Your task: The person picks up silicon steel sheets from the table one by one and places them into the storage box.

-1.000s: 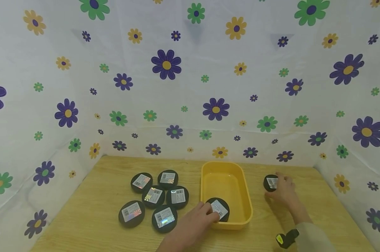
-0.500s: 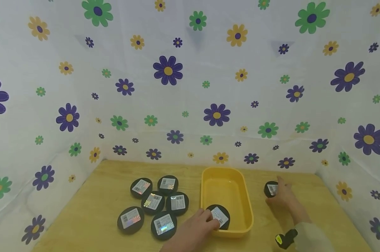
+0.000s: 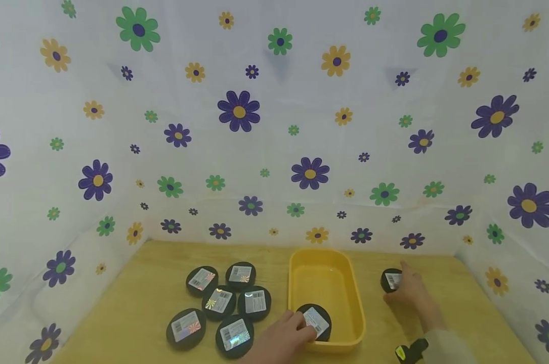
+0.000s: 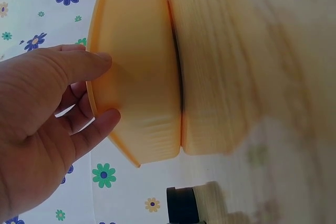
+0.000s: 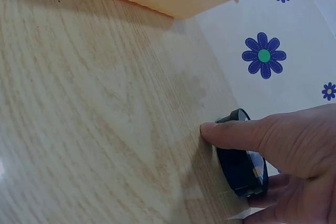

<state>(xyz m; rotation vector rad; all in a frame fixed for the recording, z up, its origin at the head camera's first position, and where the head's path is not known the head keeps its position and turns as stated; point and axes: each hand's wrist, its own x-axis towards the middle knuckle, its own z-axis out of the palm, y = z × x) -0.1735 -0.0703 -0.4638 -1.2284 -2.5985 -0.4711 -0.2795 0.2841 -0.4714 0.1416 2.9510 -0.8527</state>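
A yellow tray (image 3: 361, 331) stands on the wooden table; inside, at its near left corner, lies a black disc (image 3: 317, 323) with a white barcode label. My left hand (image 3: 285, 333) grips the near rim there, thumb and little finger (image 4: 100, 127) outside the wall, the other fingers reaching over it. Their tips overlap the disc's left edge. Right of the tray, my right hand (image 3: 413, 293) holds another labelled black disc (image 3: 391, 279) by its edge. In the right wrist view my thumb (image 5: 231, 134) lies along this thick disc (image 5: 241, 174), low at the tabletop.
Several more black discs (image 3: 219, 302), labels upward, lie in a loose group on the table (image 3: 133, 298) left of the tray. A flower-printed cloth (image 3: 274, 151) encloses the back and sides. A black device with a yellow patch (image 3: 408, 352) sits at my right wrist.
The head view has tilted up, so the table, tray and discs sit lower in it. Both hands keep the same hold and place.
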